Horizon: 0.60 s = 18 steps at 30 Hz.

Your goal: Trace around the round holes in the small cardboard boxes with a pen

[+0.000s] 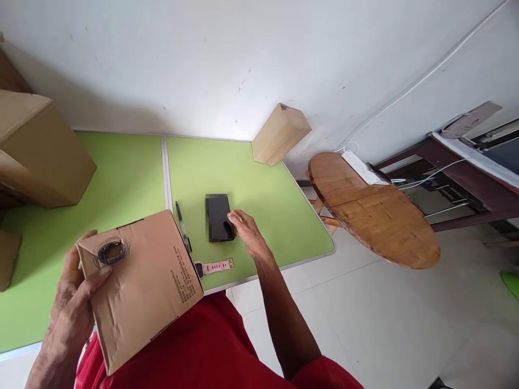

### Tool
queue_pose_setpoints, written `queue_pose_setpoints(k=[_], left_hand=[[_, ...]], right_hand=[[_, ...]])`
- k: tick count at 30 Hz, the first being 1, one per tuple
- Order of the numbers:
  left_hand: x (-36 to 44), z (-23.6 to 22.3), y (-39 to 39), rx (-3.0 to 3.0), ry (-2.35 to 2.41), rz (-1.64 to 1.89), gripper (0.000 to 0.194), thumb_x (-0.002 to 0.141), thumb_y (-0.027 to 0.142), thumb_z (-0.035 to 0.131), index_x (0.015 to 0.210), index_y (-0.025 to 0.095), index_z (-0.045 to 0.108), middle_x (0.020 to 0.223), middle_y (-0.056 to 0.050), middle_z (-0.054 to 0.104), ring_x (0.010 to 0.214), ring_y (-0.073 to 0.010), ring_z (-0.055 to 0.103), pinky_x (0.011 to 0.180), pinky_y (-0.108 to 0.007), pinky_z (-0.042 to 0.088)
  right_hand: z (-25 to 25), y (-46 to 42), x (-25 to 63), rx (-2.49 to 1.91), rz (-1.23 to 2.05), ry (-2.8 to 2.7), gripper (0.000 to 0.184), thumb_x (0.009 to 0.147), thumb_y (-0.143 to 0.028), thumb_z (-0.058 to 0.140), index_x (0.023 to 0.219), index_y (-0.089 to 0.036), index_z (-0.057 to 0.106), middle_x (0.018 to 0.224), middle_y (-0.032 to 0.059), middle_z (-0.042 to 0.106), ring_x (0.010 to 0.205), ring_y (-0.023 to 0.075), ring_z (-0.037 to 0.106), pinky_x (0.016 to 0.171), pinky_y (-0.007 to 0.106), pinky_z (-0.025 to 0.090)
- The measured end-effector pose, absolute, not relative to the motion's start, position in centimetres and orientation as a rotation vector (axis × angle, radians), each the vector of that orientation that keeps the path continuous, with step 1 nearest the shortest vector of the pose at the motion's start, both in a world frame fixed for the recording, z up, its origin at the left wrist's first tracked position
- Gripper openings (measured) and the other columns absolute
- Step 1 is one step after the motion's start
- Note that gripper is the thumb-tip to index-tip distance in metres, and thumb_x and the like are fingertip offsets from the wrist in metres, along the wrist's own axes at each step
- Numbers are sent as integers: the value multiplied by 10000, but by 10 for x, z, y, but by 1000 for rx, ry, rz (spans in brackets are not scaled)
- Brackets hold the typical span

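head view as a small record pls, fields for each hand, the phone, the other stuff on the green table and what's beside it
left hand: left hand grips a cardboard box, thumb by its dark scribbled ring
right hand: right hand at the phone's right edge, seemingly touching
phone: black phone, lying on the green table
near phone: pen; watch with a pink strap, partly behind the held box
far edge: smaller carton
left side: large carton
beside table: oval wooden table

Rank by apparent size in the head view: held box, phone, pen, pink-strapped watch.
1. Held box, probably enlarged by nearness to the camera
2. Phone
3. Pink-strapped watch and pen: too alike to rank
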<state>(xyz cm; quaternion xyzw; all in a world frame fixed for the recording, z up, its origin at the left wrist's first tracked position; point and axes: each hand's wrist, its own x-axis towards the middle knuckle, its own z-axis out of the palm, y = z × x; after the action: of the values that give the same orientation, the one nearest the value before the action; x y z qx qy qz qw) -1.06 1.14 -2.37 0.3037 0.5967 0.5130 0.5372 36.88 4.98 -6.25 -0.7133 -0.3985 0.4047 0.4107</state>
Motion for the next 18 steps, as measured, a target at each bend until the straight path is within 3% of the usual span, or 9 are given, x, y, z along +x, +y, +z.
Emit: queue_pose_setpoints(k=[4,7,10,14,17,18], left_hand=[[-5,-20,17,752,1471,1165,898,598,458,1043,1451,475,763,1222,27,873,998,-308,814,671,-288,692],[8,-8,26,821,1442,1114,953,594,487,1061,1487,505,729,1275,11,871,1071,-368,826,678,-352,717],[31,10,43,940,1360,1073,1013,681,608,1036,1600,431,649,1344,-50,840,1152,-354,821,730,-311,715],[89,28,90,1287,1242,1070,1123,667,537,1063,1657,360,564,1301,-89,795,1150,-336,798,772,-325,712],[162,23,139,1566,1035,1158,1127,735,512,1013,1697,301,465,1247,-116,744,1108,-337,786,835,-414,719],[190,18,155,1624,957,1178,1113,788,526,970,1720,288,410,1340,-157,719,1143,-348,783,887,-460,719]], right_hand=[[-59,55,360,-1775,1045,-1021,288,1053,-434,794,1218,-198,774,1180,77,801,1112,267,758,1073,503,591],[-52,57,354,-1734,1011,-1043,197,963,-418,856,1048,-243,827,1080,82,806,1047,292,753,1063,497,575],[-37,53,354,-1669,937,-1058,238,941,-516,844,899,-282,832,1054,95,804,1058,324,736,1062,491,556],[-9,39,370,-1586,834,-1015,599,1103,-751,474,1105,-279,842,1230,131,820,1143,345,744,938,479,601],[2,31,389,-1590,676,-952,650,1103,-776,477,1377,-261,766,1446,171,750,1314,372,693,1031,516,600],[0,31,395,-1601,617,-938,672,1093,-771,517,1483,-257,707,1526,185,703,1378,380,661,1097,539,583]])
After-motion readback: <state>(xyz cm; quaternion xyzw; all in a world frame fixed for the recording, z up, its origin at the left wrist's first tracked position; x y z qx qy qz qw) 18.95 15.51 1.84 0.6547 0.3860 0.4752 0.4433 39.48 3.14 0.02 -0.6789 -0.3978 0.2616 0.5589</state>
